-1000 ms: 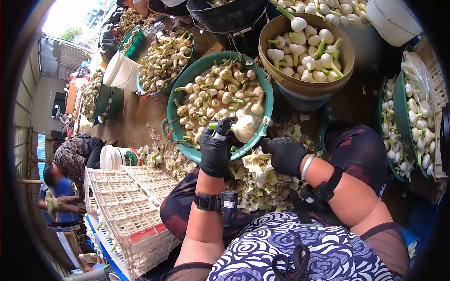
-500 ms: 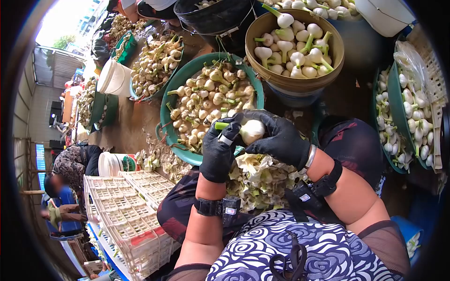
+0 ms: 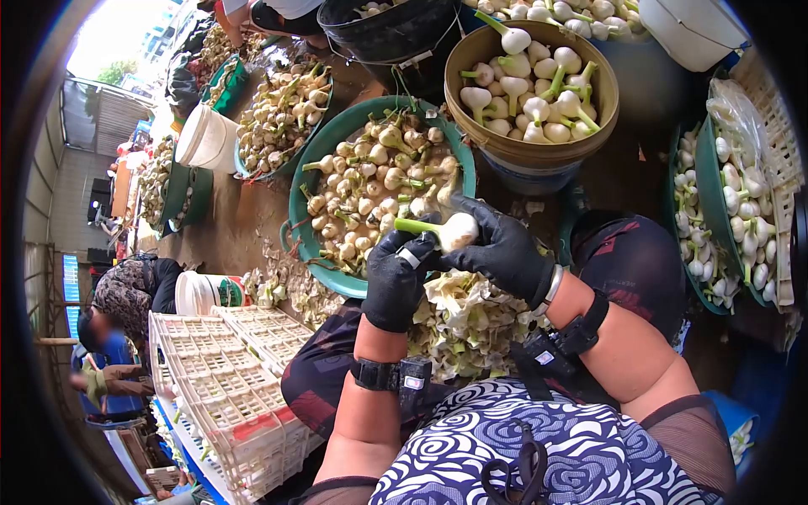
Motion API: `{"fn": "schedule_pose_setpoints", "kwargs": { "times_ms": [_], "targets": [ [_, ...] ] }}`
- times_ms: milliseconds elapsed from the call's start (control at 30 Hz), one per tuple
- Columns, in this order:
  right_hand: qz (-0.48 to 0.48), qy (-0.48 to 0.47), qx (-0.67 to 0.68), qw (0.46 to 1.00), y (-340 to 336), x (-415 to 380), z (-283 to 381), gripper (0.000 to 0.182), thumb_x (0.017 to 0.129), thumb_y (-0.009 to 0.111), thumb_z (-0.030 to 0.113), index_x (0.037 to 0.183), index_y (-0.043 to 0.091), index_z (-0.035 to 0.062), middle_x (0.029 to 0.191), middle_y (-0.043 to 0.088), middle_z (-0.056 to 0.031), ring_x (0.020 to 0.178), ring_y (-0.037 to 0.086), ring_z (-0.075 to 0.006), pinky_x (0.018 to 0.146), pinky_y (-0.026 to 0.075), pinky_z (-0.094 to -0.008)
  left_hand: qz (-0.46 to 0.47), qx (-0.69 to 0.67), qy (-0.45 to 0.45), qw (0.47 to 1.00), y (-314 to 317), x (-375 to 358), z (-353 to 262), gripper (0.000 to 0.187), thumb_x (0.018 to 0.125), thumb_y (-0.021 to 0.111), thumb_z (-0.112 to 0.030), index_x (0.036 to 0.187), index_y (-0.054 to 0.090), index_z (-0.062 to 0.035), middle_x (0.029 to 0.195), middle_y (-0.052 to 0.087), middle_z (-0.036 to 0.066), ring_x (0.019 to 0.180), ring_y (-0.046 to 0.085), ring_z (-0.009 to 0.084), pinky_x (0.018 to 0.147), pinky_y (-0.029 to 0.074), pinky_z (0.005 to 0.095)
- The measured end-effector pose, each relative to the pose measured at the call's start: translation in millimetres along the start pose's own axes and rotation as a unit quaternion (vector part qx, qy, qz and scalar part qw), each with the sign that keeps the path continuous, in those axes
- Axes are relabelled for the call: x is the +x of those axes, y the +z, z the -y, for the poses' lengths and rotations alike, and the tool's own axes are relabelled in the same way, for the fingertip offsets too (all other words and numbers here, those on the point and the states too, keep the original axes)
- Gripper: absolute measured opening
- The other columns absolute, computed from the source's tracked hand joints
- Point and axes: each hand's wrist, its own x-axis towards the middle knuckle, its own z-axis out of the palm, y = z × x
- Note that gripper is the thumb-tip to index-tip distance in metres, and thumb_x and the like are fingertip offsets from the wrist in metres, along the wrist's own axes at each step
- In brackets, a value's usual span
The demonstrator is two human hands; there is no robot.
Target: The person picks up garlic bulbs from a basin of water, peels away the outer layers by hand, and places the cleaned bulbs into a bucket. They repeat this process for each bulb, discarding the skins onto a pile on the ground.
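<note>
A peeled white garlic bulb (image 3: 459, 231) with a short green stem is held in front of me, its stem pointing left. My right hand (image 3: 507, 254), in a black glove, has fingers and thumb closed around the right side of the bulb. My left hand (image 3: 396, 278), also gloved in black with a white band on one finger, is curled at the stem, its fingertips partly hidden. Beyond the hands, a green tub (image 3: 296, 198) holds many unpeeled garlic bulbs. Below them lies a heap of garlic skins (image 3: 463, 324) between my knees.
A tan bucket (image 3: 532, 151) of peeled garlic stands beyond my right hand. White plastic crates (image 3: 223, 387) are at lower left. Green basins (image 3: 725, 227) of white garlic sit at far right. A co-worker (image 3: 135, 295) bends over at left; a black bucket (image 3: 387, 38) is at the back.
The garlic bulb has shifted slightly right and up and turned, showing more of its green stem. The left hand has moved a little right, with its fingers lower on the stem.
</note>
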Motion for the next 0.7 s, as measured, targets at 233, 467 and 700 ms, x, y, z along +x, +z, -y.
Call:
{"fn": "schedule_pose_setpoints", "kwargs": {
  "times_ms": [233, 467, 700],
  "targets": [
    [0.168, 0.391, 0.350, 0.834, -9, 0, 11, 0.034, 0.088, 0.056, 0.035, 0.100, 0.057, 0.0037, 0.080, 0.061, -0.0074, 0.069, 0.061, -0.0184, 0.062, 0.053, -0.0328, 0.043, 0.377, 0.214, 0.900, -11, 3, -6, 0.018, 0.083, 0.057, 0.000, 0.099, 0.065, -0.0010, 0.087, 0.065, 0.004, 0.076, 0.059, 0.0121, 0.071, 0.048, 0.0258],
    [0.153, 0.303, 0.245, 0.908, -7, 3, 26, 0.030, 0.086, 0.059, 0.031, 0.095, 0.058, 0.0030, 0.081, 0.061, -0.0078, 0.069, 0.061, -0.0184, 0.063, 0.053, -0.0298, 0.041, 0.222, 0.107, 0.968, -6, -16, -11, 0.043, 0.085, 0.057, -0.009, 0.124, 0.047, 0.0057, 0.100, 0.062, 0.011, 0.089, 0.061, 0.0176, 0.079, 0.051, 0.0307],
    [0.131, 0.276, 0.227, 0.925, -4, 8, 29, 0.027, 0.088, 0.057, 0.028, 0.098, 0.058, 0.0033, 0.086, 0.060, -0.0072, 0.074, 0.061, -0.0158, 0.066, 0.054, -0.0282, 0.032, 0.043, 0.047, 0.997, 10, -28, -17, 0.037, 0.081, 0.060, -0.004, 0.117, 0.054, 0.0019, 0.109, 0.061, 0.010, 0.094, 0.060, 0.0168, 0.081, 0.049, 0.0285]
  ]
}}
